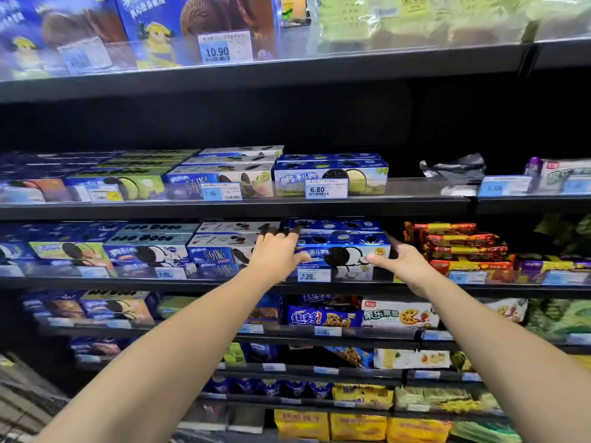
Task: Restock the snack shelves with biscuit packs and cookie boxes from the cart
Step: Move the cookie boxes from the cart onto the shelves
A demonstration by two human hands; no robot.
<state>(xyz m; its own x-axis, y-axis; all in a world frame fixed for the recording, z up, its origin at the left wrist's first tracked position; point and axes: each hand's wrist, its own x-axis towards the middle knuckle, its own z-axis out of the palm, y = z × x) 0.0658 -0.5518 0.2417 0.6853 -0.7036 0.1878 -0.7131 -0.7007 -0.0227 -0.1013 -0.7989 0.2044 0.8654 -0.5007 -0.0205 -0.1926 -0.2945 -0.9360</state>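
From the head camera, both arms are reaching forward to a middle shelf (160,282) of the snack rack. The left hand (278,255) is gripping the left end of a blue cookie box (343,249): its fingers (271,233) are curling over the top edge while the thumb (300,258) is pressing on the printed front. The right hand (407,265) is clamping the opposite end, with its thumb (375,259) lying on the front face and the other fingers wrapping round the right side, where they are mostly hidden.

The box is sitting level between the two sets of fingers, at the front of the shelf (the big dark cookie on its face is showing between the two thumbs). It seems to be resting on another box of the same kind below the thumbs, though the clear shelf rail is blurring that part. More blue boxes (332,225) are lying just behind the fingertips. A price tag (311,276) marked 7.50 is hanging just below the left thumb.

Just left of the left fingers, white-and-blue boxes (220,247) are standing in rows. Just beyond the right fingers, red packs (463,247) are lying stacked.
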